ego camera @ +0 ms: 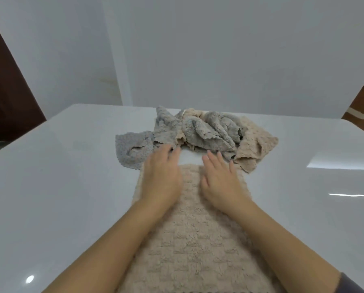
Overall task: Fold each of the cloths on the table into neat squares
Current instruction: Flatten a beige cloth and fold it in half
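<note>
Beige cloth [194, 235] lies flat on table [60, 166], long axis running away from person. Left hand [162, 176] & right hand [221, 178] rest spread, fingers straight, on its far end. Crumpled pile [200, 132] just beyond fingertips, probably next.

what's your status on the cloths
Hands open: left hand, right hand flat on beige cloth. Cloth spread flat on table. Beyond it crumpled pile, nothing blocking.

The worktop [60, 176] is smooth, glossy white, mirroring light patches. The near beige cloth [195, 240] is thick, matt, fluffy fabric with a woven-looking check texture. In the far heap, grey cloths [200, 132] and a beige cloth [255, 144] show the same nubbly, plush pile with scalloped edges. The wall [219, 49] behind looks flat and matt.
</note>
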